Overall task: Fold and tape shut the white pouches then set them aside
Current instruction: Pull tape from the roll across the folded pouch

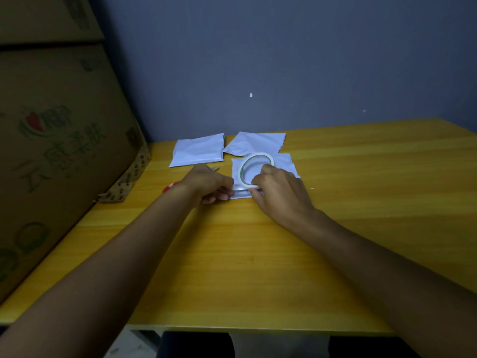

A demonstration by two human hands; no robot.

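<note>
Three white pouches lie on the yellow table (284, 241). One pouch (198, 149) is at the back left and a second (258, 142) at the back middle. The third pouch (284, 162) lies nearest me, under both hands. My right hand (280, 192) grips a thin white tape roll (249, 167) standing tilted over this pouch. My left hand (209, 184) pinches the pouch's near left edge, fingers curled, where a strip of tape seems to run from the roll.
Large cardboard boxes (59, 151) are stacked along the table's left side. A red object (170, 188) and a metal tip, perhaps scissors (215, 168), peek out behind my left hand. A grey-blue wall stands behind the table.
</note>
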